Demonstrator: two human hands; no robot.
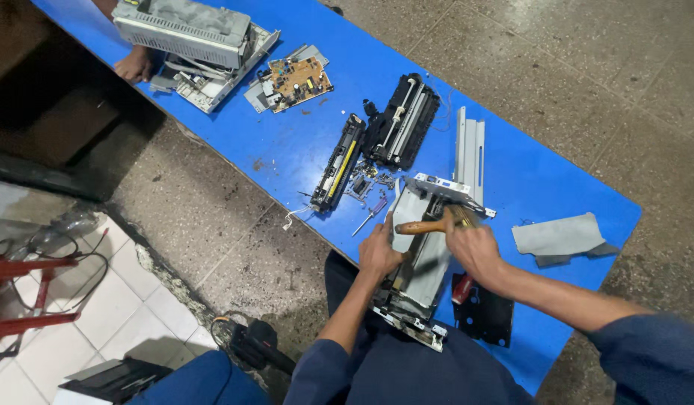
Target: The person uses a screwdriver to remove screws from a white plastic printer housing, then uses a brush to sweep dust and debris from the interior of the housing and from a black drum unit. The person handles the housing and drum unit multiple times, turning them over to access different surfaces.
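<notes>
Metal printer frame (422, 270) steadied under the flat left hand (378, 251); right hand (473, 247) clamps a wooden-handled tool (426, 226).

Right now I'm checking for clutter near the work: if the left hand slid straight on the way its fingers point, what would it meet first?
The left hand points up the blue table; it would probably first meet the small loose parts beside the black-and-yellow roller unit, though depth is unclear.
</notes>
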